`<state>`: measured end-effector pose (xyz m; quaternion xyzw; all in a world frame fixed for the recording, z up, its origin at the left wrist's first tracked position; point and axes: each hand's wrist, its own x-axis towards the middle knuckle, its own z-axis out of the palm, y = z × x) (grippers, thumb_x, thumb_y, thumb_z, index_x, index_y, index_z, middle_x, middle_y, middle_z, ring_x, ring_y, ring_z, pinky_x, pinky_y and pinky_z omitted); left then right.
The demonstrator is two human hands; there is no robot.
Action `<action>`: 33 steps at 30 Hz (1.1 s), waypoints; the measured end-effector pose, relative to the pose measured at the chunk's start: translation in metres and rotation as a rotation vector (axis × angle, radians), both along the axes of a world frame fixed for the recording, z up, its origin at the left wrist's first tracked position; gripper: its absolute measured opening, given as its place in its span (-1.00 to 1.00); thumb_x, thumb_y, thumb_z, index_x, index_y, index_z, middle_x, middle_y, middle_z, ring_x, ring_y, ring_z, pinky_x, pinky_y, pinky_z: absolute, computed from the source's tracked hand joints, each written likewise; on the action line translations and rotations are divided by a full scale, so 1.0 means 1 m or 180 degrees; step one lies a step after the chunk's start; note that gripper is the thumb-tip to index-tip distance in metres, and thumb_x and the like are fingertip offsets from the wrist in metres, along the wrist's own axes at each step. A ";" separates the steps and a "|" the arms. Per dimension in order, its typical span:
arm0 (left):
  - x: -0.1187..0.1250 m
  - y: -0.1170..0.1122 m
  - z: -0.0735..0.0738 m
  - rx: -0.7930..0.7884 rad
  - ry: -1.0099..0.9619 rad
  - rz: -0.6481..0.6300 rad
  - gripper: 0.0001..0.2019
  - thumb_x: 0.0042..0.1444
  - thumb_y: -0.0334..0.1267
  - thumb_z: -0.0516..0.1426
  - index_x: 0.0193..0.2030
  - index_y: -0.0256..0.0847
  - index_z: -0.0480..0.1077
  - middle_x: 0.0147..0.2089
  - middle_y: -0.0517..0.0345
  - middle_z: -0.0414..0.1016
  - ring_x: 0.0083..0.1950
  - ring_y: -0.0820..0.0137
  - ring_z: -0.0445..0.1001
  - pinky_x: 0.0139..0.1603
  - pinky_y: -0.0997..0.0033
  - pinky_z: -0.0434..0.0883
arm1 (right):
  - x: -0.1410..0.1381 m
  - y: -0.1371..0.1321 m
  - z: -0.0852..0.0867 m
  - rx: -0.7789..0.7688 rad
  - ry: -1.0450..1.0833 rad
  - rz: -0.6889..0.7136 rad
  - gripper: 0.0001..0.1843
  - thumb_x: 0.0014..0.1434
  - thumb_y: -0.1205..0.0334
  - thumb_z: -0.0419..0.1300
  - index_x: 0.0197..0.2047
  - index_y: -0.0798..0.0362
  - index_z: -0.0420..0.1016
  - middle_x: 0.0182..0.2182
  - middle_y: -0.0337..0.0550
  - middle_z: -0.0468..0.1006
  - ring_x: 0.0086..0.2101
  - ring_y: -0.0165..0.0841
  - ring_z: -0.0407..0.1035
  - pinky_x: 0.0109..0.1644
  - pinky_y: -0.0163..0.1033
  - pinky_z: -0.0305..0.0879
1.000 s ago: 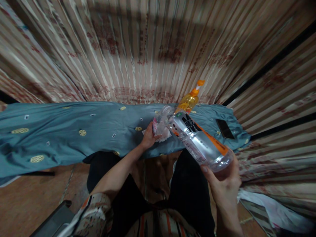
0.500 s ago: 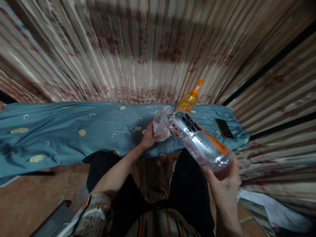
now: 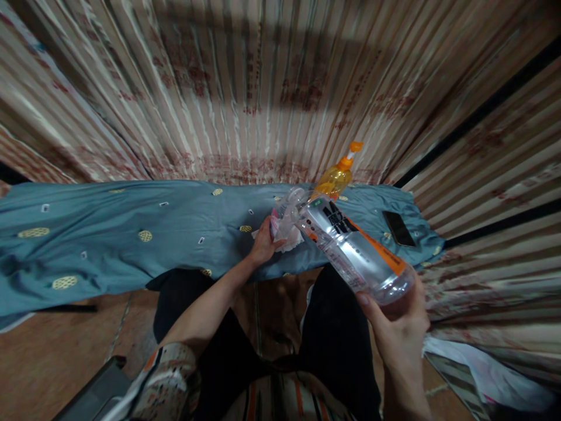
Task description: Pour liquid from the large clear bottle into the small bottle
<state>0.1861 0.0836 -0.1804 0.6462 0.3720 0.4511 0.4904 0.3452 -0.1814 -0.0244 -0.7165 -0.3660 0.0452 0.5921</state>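
A clear plastic bottle with a silver and orange label lies tilted across the view, its base in my right hand, whose fingers wrap it. Its neck points left and down, close to my left hand. That hand grips a crumpled white and pink tissue, which touches or nearly touches the bottle's mouth. Behind the neck, a yellow bottle with an orange spout stands at the far edge of the blue cloth. Its lower part is hidden behind the clear bottle.
A black phone lies on the right of the dotted cloth. Pleated, red-printed fabric walls with black strips rise behind. Black trousers cover my lap, with a patterned sleeve at lower left, a dark object beyond it, a tiled floor, and white cloth at lower right.
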 end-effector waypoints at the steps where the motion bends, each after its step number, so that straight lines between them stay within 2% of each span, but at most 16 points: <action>1: 0.000 -0.001 0.001 -0.0029 -0.0022 -0.0002 -0.19 -0.07 -0.22 0.57 0.32 -0.06 0.38 0.23 -0.12 0.64 0.41 -0.17 0.56 0.54 -0.36 0.45 | 0.000 0.000 0.000 0.0004 0.0012 -0.0008 0.13 -0.04 -0.28 0.62 0.47 0.00 0.40 0.26 0.13 0.60 0.27 0.10 0.52 0.51 0.31 0.34; 7: 0.001 -0.002 0.002 -0.0119 -0.0042 0.0006 -0.22 -0.02 -0.26 0.57 0.32 -0.05 0.41 0.20 -0.11 0.65 0.41 -0.15 0.55 0.53 -0.31 0.46 | 0.000 -0.001 0.000 -0.0044 -0.0024 -0.0069 0.13 -0.04 -0.30 0.61 0.47 0.01 0.40 0.28 0.15 0.59 0.23 0.09 0.56 0.44 0.28 0.44; 13: 0.000 0.002 -0.005 -0.0182 0.0125 0.0053 -0.11 -0.18 -0.32 0.59 0.31 -0.06 0.36 0.27 -0.08 0.60 0.41 -0.16 0.55 0.56 -0.39 0.39 | 0.000 -0.001 0.001 -0.0096 -0.0040 -0.0059 0.14 -0.03 -0.32 0.60 0.49 0.00 0.38 0.31 0.15 0.56 0.31 0.12 0.49 0.47 0.27 0.40; 18: 0.000 0.004 -0.011 -0.0139 0.0112 0.0098 -0.14 -0.17 -0.32 0.59 0.29 -0.01 0.39 0.27 -0.08 0.60 0.39 -0.13 0.56 0.56 -0.31 0.43 | -0.001 0.000 0.004 -0.0024 -0.0095 -0.0104 0.11 -0.06 -0.32 0.61 0.43 0.02 0.46 0.25 0.14 0.60 0.29 0.12 0.51 0.50 0.30 0.36; 23: 0.000 0.006 -0.016 -0.0070 0.0009 0.0090 -0.13 -0.17 -0.29 0.59 0.30 0.05 0.39 0.29 -0.03 0.60 0.39 -0.11 0.56 0.58 -0.34 0.40 | -0.002 0.001 0.005 -0.0026 -0.0116 -0.0105 0.07 -0.03 -0.33 0.60 0.42 0.00 0.46 0.26 0.13 0.60 0.28 0.10 0.52 0.50 0.30 0.36; 30: 0.000 0.006 -0.016 -0.0077 0.0328 0.0050 -0.04 -0.13 -0.22 0.57 0.40 -0.11 0.28 0.39 -0.20 0.53 0.47 -0.16 0.52 0.57 -0.31 0.39 | 0.000 -0.001 0.001 -0.0028 -0.0096 -0.0032 0.09 0.00 -0.29 0.60 0.48 -0.03 0.40 0.28 0.12 0.60 0.28 0.10 0.53 0.48 0.31 0.39; 33: -0.001 0.006 -0.016 -0.0067 0.0340 0.0052 -0.04 -0.14 -0.21 0.56 0.40 -0.11 0.27 0.43 -0.21 0.51 0.50 -0.15 0.49 0.59 -0.29 0.35 | 0.001 -0.001 0.001 -0.0030 -0.0030 -0.0057 0.13 -0.01 -0.29 0.60 0.49 0.00 0.39 0.30 0.15 0.58 0.29 0.12 0.52 0.48 0.33 0.38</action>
